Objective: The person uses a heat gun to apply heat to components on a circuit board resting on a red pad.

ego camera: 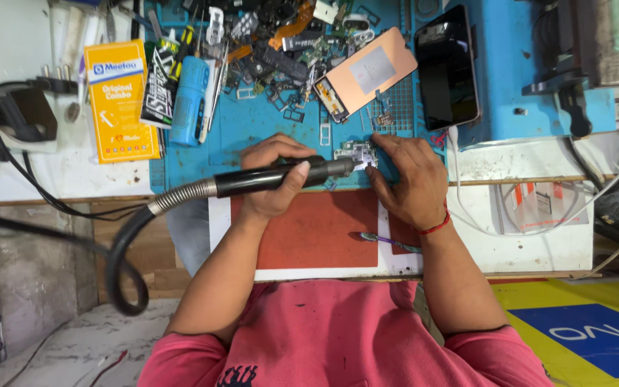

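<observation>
My left hand (272, 188) is wrapped around a black handpiece (302, 173) with a ribbed metal hose (129, 240) trailing off to the left. The tip of the handpiece meets a small circuit board (356, 151) lying on the blue work mat (266, 125). My right hand (411, 180), with a red thread at the wrist, presses its fingertips on the right side of that board and pins it to the mat. Beneath my forearms, on the white shelf, lies a red pad (317, 233).
A copper-backed phone display (368, 72) and a dark phone (447, 68) lie behind the board. Several loose phone parts (281, 36) pile up at the back. A yellow box (117, 100) and a blue cylinder (190, 89) stand at the left. A purple brush (390, 242) rests on the shelf.
</observation>
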